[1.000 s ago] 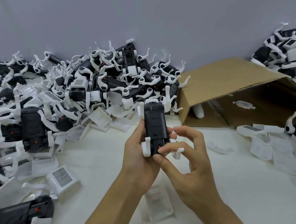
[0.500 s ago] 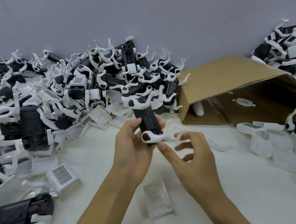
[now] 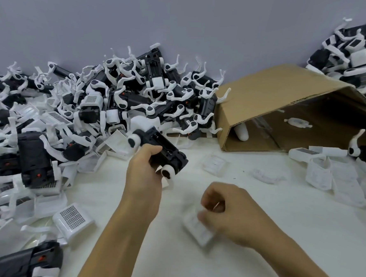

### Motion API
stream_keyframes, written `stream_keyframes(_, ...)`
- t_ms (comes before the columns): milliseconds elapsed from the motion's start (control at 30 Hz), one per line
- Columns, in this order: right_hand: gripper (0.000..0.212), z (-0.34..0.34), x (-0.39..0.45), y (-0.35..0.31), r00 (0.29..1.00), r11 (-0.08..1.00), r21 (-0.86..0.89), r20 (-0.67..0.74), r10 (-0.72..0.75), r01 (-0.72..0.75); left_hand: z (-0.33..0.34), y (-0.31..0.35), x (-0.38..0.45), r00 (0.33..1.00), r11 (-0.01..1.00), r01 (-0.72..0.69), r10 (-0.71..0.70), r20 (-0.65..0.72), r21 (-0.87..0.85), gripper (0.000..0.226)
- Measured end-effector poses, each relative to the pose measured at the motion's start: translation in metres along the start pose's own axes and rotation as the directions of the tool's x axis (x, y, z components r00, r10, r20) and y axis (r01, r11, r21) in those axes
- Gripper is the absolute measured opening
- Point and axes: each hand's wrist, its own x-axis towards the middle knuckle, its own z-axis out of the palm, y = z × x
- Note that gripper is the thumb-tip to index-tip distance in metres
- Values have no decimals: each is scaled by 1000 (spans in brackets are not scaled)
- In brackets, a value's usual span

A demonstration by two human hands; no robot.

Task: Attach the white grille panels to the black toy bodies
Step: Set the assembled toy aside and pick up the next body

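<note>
Our left hand (image 3: 145, 174) grasps a black plastic toy body (image 3: 162, 151) with white round wheel-like ends, fingers curled round it, raised above the white bench (image 3: 256, 260) near its middle and tilted, one end toward the far-left heap. Our right hand (image 3: 227, 211), nearer the front edge, curls its fingers onto a clear-white rectangular grille panel (image 3: 195, 230) lying on the bench; motion blur prevents us from telling whether the panel is pinched or only touched. A heap of black toy bodies with white curved arms (image 3: 116, 95) fills the far-left of the bench. A white square grille panel with a dark mesh face (image 3: 73, 218) lies at the heap's near edge. A brown cardboard box tipped on its side (image 3: 287, 102) opens toward us at the far right.
</note>
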Motion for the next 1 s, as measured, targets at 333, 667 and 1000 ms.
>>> stream_keyframes(333, 25, -14, 3, -2, 742, 702, 556, -668, 59, 444, 1, -10, -6, 936, 918, 50, -181, 301, 394, 29)
stream_keyframes(667, 29, -2, 1, 1, 859, 833, 371, -464, -216, 410, 1, -12, -6, 961, 925, -74, -34, 275, 372, 50)
stream_keyframes(1000, 35, -1, 9, 4, 894, 720, 634, -445, 42, 282, 6, -21, -7, 948, 858, -94, -78, 309, 504, 40)
